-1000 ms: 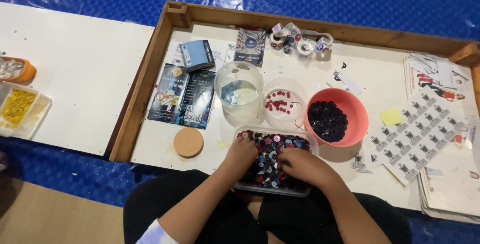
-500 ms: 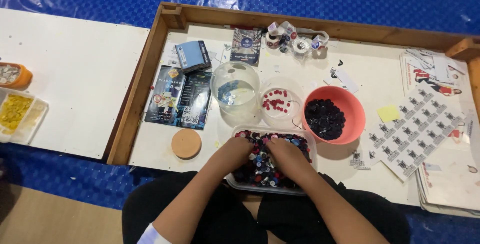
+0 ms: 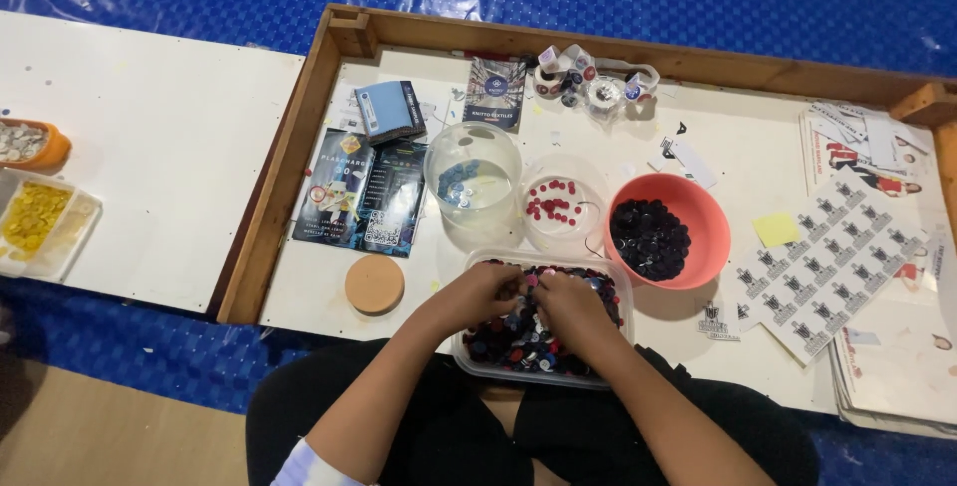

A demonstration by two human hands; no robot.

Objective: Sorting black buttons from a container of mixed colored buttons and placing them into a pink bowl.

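A clear plastic tub (image 3: 474, 361) of mixed dark, red and white buttons sits at the near edge of the wooden tray. My left hand (image 3: 482, 292) and my right hand (image 3: 568, 309) are both down in the tub, fingertips meeting over the buttons near its far rim. Whether either hand pinches a button is hidden. Behind the tub stand a clear jar (image 3: 472, 179) with blue buttons, a clear cup (image 3: 555, 202) with red buttons and an orange-pink bowl (image 3: 688, 205) of dark buttons.
A round cork lid (image 3: 375, 284) lies left of the tub. Booklets and a blue card box (image 3: 389, 112) lie at the tray's left, sticker sheets (image 3: 832, 262) at right, tape rolls (image 3: 598, 87) at the back. An orange cup (image 3: 30, 143) and a tray of yellow pieces (image 3: 40, 222) sit far left.
Both hands have drawn closer together in the tub, from spread apart to fingertips meeting near its far rim. The view has shifted slightly.
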